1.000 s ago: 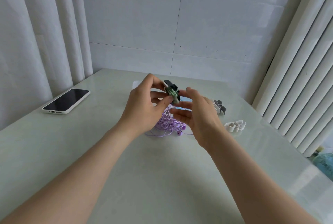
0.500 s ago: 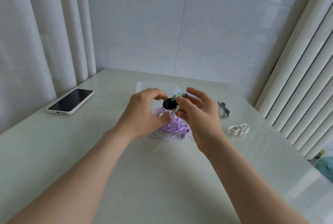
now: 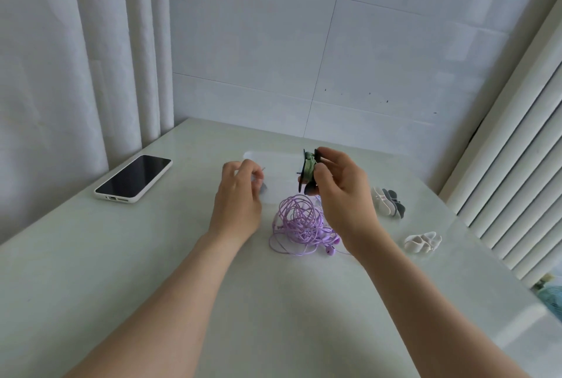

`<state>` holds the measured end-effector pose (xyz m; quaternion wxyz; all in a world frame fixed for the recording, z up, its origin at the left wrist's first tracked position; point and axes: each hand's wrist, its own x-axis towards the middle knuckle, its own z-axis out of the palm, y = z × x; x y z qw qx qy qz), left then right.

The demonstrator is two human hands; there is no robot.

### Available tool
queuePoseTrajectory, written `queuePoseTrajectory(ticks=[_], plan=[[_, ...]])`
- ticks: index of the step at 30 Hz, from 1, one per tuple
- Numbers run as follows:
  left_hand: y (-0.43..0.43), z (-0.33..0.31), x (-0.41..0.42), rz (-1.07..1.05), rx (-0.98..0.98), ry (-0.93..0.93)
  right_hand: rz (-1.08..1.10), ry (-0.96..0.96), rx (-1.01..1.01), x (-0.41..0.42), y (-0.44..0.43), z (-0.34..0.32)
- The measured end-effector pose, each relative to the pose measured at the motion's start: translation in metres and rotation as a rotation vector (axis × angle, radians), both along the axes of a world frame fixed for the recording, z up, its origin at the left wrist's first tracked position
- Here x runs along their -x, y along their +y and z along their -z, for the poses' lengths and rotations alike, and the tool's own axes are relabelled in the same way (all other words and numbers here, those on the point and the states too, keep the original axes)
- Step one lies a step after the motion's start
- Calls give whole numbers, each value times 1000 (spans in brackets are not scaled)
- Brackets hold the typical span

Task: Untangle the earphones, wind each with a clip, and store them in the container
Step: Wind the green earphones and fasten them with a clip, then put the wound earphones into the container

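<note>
Just short of the container [image 3: 273, 155], over the purple earphones [image 3: 299, 225], grips the wound clip [image 3: 308, 172] on edge in the right hand [image 3: 345, 195]; cannot tell for the curled left hand [image 3: 240, 195].

The left hand [image 3: 240, 195] has let go and drawn off to the left, leaving the right hand [image 3: 342, 192] alone pinching the clip [image 3: 309, 188] wound with green cord [image 3: 309, 168].

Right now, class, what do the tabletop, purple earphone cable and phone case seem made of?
Tabletop: polished stone or glass, perhaps; it mirrors light. Purple earphone cable: smooth flexible plastic; springy loops. Phone case: matte white silicone or plastic; no glare.
</note>
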<state>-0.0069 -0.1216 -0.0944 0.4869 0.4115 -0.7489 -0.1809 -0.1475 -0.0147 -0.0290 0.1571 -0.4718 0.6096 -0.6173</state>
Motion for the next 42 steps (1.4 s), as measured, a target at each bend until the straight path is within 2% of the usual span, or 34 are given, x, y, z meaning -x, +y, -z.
queuePoseTrajectory(ticks=[7,14,22,25,29,33,36,38,42], plan=[[4,1,-3,39,-100,104,103,378,-132,-8,-65,-17],[-1,5,-3,0,-204,130,106,655,-560,-13,-102,-13],[-6,7,0,-5,-156,237,72,756,-729,-26,-106,-17],[-6,6,-1,-30,-94,213,57,738,-729,-29,-104,-12],[-2,1,-2,-125,-48,91,62,808,-674,-33,-95,-10],[-5,0,0,-127,-18,92,152,873,-389,-23,-72,-3],[-1,-2,0,-161,-2,79,230,841,-256,-4,-43,0],[8,-5,1,-206,17,52,267,786,-267,13,-21,2],[28,-8,10,-164,8,-59,311,647,-453,42,15,14]])
